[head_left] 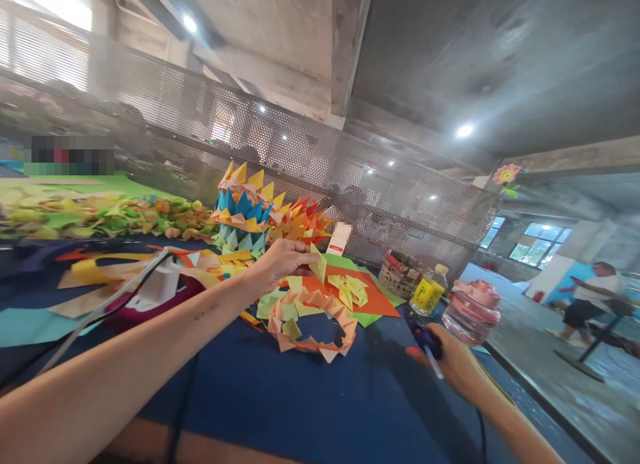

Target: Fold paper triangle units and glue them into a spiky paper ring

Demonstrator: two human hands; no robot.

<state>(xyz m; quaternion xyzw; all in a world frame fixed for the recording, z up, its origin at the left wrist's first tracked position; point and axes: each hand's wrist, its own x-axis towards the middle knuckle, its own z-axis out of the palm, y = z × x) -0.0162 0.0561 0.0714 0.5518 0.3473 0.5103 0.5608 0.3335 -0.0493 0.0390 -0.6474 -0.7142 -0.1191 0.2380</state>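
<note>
Between its thumb and fingers, my left hand [285, 261] pinches a yellow folded paper piece [318, 264] above the middle of the table. My right hand [453, 354] is wrapped round a dark hot glue gun [426, 337], with a pale glue stick poking out of it and a cord hanging below. A ring of peach folded paper pieces [313, 347] lies on the blue tabletop, between my hands. Just behind it, several loose yellow folded pieces [350, 291] rest on an orange paper sheet [381, 297] with a green sheet under it.
Stacked folded-paper rings [243, 211] stand at the back, beside a long heap of small paper pieces [110, 217]. A white power strip [160, 281] with cables is at left. At right are a basket [400, 274], a yellow-labelled bottle [429, 291] and a pink water jug [473, 311]. A perforated screen [390, 197] borders the table.
</note>
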